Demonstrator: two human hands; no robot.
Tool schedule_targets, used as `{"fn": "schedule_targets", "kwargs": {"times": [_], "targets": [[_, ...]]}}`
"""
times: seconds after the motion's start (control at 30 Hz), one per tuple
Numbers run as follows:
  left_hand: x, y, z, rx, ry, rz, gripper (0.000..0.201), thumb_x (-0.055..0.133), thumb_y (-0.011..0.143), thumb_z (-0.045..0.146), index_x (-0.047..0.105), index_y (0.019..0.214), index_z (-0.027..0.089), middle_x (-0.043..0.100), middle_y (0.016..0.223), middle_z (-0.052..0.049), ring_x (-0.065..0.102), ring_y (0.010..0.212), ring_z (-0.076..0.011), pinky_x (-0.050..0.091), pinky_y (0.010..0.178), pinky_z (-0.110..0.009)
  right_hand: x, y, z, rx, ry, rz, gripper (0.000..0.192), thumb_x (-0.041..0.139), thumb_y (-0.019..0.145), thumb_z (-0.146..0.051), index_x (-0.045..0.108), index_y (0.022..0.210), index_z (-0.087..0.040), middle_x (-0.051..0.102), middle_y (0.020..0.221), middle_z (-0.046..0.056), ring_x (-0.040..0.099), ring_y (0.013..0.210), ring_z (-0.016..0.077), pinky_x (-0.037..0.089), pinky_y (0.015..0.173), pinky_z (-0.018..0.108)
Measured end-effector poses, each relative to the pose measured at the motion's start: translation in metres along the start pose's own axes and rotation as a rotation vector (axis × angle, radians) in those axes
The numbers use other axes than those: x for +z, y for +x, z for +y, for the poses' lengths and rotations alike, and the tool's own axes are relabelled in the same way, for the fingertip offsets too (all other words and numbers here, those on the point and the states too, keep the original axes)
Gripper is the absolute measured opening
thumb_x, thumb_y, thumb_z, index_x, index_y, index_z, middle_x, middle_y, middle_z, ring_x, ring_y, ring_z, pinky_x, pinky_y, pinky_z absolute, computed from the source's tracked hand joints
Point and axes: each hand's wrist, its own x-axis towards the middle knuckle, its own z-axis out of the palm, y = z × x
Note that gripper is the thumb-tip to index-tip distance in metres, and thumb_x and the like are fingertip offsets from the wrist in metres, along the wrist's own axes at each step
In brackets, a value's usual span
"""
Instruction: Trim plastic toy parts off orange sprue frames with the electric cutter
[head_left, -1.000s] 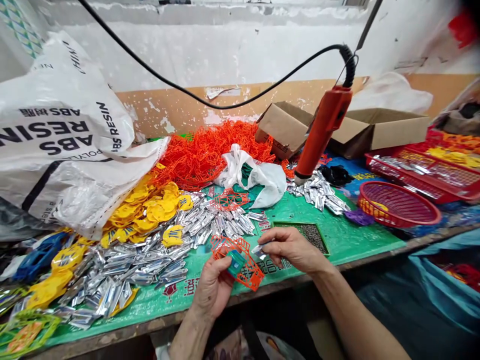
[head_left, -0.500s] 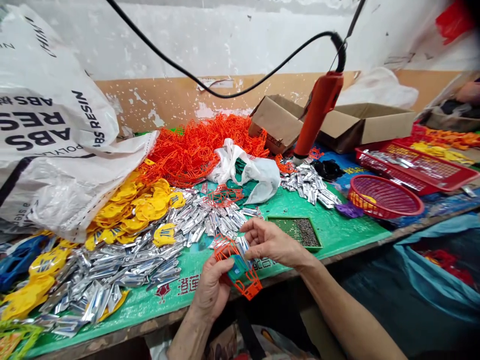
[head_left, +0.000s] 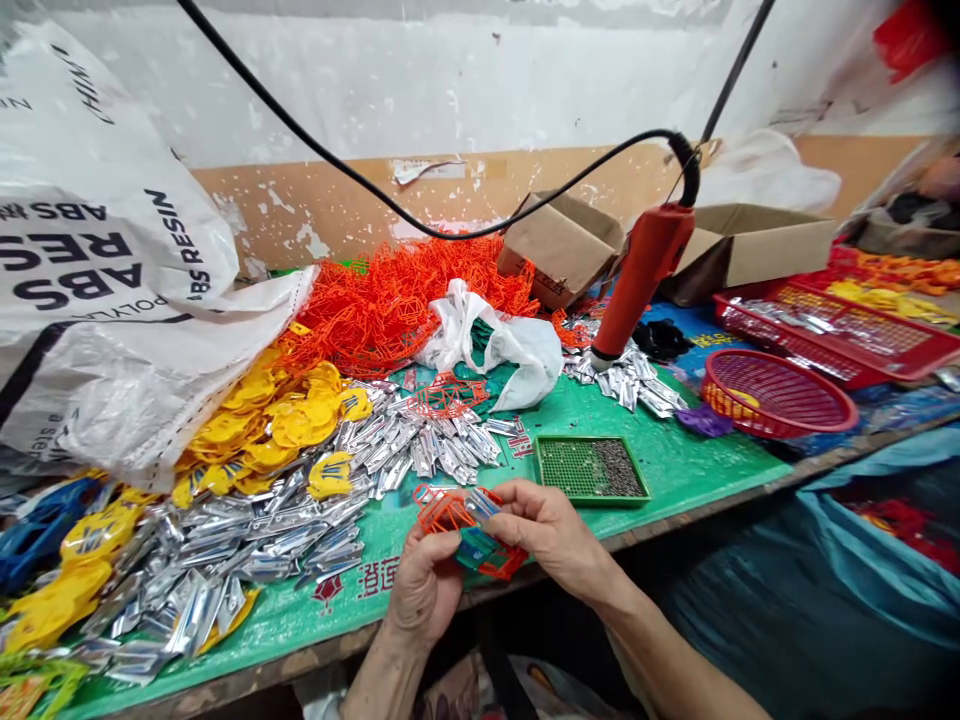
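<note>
Both hands are working close together at the near edge of the green table (head_left: 675, 470), just in front of the body. The left hand (head_left: 424, 590) is gripping an orange wire frame (head_left: 450, 512) from below, fingers curled round it w/ the thumb pressing on the front. A small teal block (head_left: 474, 548) is sitting inside the frame, between the 2 hands. The right hand (head_left: 551, 530) is coming in from the right, thumb & forefinger pinching a silver strip (head_left: 482, 503) against the top of the frame; the other fingers are folded loosely under. Frame, block & strip are all being held a bit above the table edge, not resting on it.

Just beyond the hands, a green tray (head_left: 592, 466) w/ dark bits in its right half is lying flat. To the left, a big heap of silver strips (head_left: 247, 545) is spreading over the mat, w/ yellow pieces (head_left: 277, 420) behind it & a pile of orange frames (head_left: 390, 300) further back. An orange power tool (head_left: 641, 285) is hanging on a black cable (head_left: 420, 215), its tip near more strips. A red basket (head_left: 780, 395) is sitting at right.
</note>
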Motion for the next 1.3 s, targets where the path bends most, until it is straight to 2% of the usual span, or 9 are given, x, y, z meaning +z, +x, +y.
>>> {"fn": "schedule_targets", "kwargs": {"times": [0.17, 0.27, 0.37, 0.43, 0.53, 0.73, 0.93, 1.17, 1.3], "targets": [[-0.001, -0.003, 0.005, 0.105, 0.351, 0.125, 0.042, 0.076, 0.069, 0.032, 0.068, 0.108, 0.019, 0.073, 0.099, -0.006, 0.067, 0.092, -0.0209, 0.052, 0.08, -0.03, -0.009, -0.006, -0.009, -0.127, -0.187, 0.059, 0.033, 0.073, 0.076, -0.041, 0.068, 0.097, -0.016, 0.063, 0.071, -0.002, 0.054, 0.062, 0.0101, 0.042, 0.057, 0.022], [0.0, -0.012, 0.015, 0.313, 0.701, 0.249, 0.051, 0.072, 0.077, 0.038, 0.058, 0.123, 0.021, 0.067, 0.086, -0.001, 0.063, 0.073, -0.0165, 0.051, 0.065, -0.027, -0.016, -0.009, -0.016, -0.244, -0.455, 0.06, 0.027, 0.068, 0.083, -0.038, 0.069, 0.101, -0.018, 0.065, 0.073, -0.001, 0.057, 0.063, 0.0115, 0.043, 0.058, 0.023], [0.003, -0.019, 0.028, 0.396, 0.89, 0.035, 0.037, 0.061, 0.086, 0.038, 0.064, 0.119, 0.022, 0.066, 0.088, -0.004, 0.059, 0.059, -0.0145, 0.051, 0.061, -0.029, -0.017, -0.01, -0.02, -0.417, -0.668, -0.011, 0.021, 0.064, 0.087, -0.032, 0.069, 0.103, -0.019, 0.071, 0.084, 0.002, 0.061, 0.072, 0.0132, 0.045, 0.065, 0.024], [0.006, -0.018, 0.035, 0.336, 0.933, -0.143, 0.029, 0.056, 0.09, 0.038, 0.07, 0.11, 0.022, 0.068, 0.097, -0.007, 0.06, 0.057, -0.015, 0.052, 0.059, -0.029, -0.016, -0.011, -0.021, -0.556, -0.765, -0.064, 0.016, 0.062, 0.089, -0.026, 0.068, 0.103, -0.019, 0.071, 0.087, 0.002, 0.062, 0.075, 0.0138, 0.045, 0.068, 0.025], [0.009, -0.012, 0.038, 0.244, 0.946, -0.32, 0.03, 0.053, 0.092, 0.038, 0.076, 0.086, 0.021, 0.067, 0.08, -0.006, 0.063, 0.061, -0.0181, 0.053, 0.06, -0.028, -0.014, -0.011, -0.017, -0.708, -0.929, -0.039, 0.011, 0.062, 0.089, -0.023, 0.067, 0.098, -0.018, 0.068, 0.077, 0.001, 0.058, 0.068, 0.0142, 0.042, 0.063, 0.026], [0.008, -0.013, 0.027, 0.229, 0.829, -0.236, 0.02, 0.06, 0.089, 0.033, 0.076, 0.085, 0.02, 0.067, 0.079, -0.005, 0.065, 0.069, -0.0194, 0.055, 0.065, -0.027, -0.013, -0.019, -0.009, -0.923, -1.122, 0.332, 0.018, 0.068, 0.085, -0.033, 0.065, 0.09, -0.016, 0.065, 0.078, 0.005, 0.054, 0.079, 0.0204, 0.038, 0.072, 0.035], [0.01, -0.019, 0.028, 0.426, 0.94, -0.279, 0.021, 0.057, 0.092, 0.024, 0.076, 0.098, 0.022, 0.069, 0.083, -0.006, 0.066, 0.069, -0.0177, 0.053, 0.065, -0.026, -0.018, -0.024, -0.008, -0.983, -1.085, 0.29, 0.014, 0.067, 0.087, -0.03, 0.064, 0.09, -0.017, 0.068, 0.082, 0.005, 0.056, 0.086, 0.0203, 0.039, 0.078, 0.037], [0.003, -0.022, 0.028, 0.849, 1.13, -0.313, 0.033, 0.061, 0.084, 0.007, 0.075, 0.107, 0.026, 0.077, 0.095, -0.006, 0.071, 0.089, -0.0208, 0.056, 0.082, -0.029, -0.017, -0.029, -0.007, -1.091, -1.161, 0.303, 0.012, 0.067, 0.087, -0.023, 0.063, 0.096, -0.017, 0.073, 0.087, 0.006, 0.061, 0.086, 0.0207, 0.041, 0.08, 0.04], [0.0, -0.023, 0.026, 0.956, 1.184, -0.313, 0.036, 0.062, 0.083, 0.005, 0.073, 0.111, 0.025, 0.077, 0.096, -0.007, 0.073, 0.088, -0.0203, 0.057, 0.08, -0.027, -0.016, -0.031, -0.003, -1.132, -1.159, 0.313, 0.013, 0.07, 0.084, -0.018, 0.063, 0.095, -0.016, 0.074, 0.085, 0.005, 0.062, 0.082, 0.0194, 0.042, 0.079, 0.039]]}}
